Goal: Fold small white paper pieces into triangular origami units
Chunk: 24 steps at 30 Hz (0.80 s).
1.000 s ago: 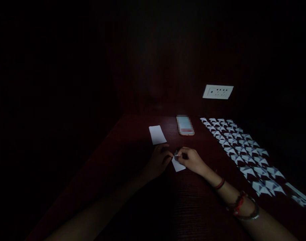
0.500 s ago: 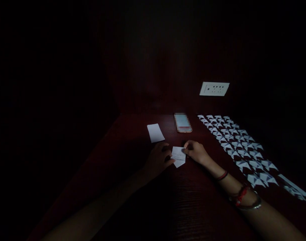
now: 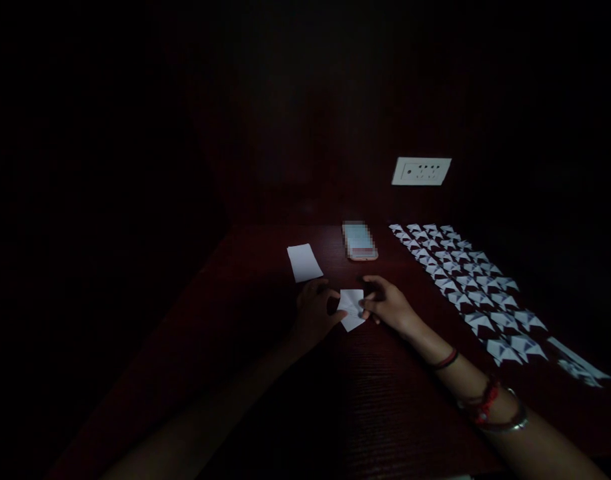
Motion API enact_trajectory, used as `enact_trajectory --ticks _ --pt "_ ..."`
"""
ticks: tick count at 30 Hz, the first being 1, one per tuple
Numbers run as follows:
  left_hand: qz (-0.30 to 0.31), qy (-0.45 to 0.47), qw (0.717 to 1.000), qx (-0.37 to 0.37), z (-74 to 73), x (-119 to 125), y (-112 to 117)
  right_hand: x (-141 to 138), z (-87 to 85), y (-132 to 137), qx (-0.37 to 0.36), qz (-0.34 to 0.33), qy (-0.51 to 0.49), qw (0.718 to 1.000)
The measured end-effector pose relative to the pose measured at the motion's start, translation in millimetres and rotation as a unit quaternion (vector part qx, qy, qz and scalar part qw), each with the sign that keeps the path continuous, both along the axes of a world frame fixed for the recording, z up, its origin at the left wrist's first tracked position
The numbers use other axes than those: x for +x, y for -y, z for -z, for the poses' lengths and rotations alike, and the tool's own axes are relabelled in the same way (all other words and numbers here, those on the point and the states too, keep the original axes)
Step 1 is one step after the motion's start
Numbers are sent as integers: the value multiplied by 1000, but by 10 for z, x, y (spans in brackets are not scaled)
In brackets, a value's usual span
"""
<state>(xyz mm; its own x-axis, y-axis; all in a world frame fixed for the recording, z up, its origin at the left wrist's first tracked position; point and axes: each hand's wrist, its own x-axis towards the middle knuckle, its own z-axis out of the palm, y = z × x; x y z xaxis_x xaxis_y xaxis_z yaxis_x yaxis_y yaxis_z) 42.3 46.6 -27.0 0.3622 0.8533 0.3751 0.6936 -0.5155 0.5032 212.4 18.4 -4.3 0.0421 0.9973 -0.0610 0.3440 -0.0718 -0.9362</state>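
Note:
A small white sheet of paper [image 3: 352, 308], creased and with its lower end folded to a point, lies between my two hands on the dark red table. My left hand [image 3: 316, 312] grips its left edge with thumb and fingers. On the right edge, my right hand [image 3: 385, 303] pinches the paper between thumb and fingers. Its wrist carries a dark band, a red cord and a metal bangle. Just beyond my left hand lies a stack of blank white paper [image 3: 304, 263].
A phone [image 3: 359, 241] with a lit, blurred screen lies farther back. Rows of folded paper pieces [image 3: 466, 281] cover the table's right side, with white paper strips [image 3: 578, 358] near them. A wall socket [image 3: 421, 171] is above the table's far edge.
My right fingers have shifted lower along the paper's right edge, and the forefinger is now raised. The whole view has shifted slightly, so everything appears a little farther left.

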Motion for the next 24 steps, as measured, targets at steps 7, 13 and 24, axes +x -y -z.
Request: enact_trajectory --ticks 7,13,24 --pt "15 21 1000 -2 -41 -5 19 -59 82 0 -10 4 -42 999" --pt "62 27 997 30 -45 0 44 -50 68 17 -7 -25 -45 999" --pt "135 18 987 80 23 24 26 -32 73 4 13 -13 -8 1000"
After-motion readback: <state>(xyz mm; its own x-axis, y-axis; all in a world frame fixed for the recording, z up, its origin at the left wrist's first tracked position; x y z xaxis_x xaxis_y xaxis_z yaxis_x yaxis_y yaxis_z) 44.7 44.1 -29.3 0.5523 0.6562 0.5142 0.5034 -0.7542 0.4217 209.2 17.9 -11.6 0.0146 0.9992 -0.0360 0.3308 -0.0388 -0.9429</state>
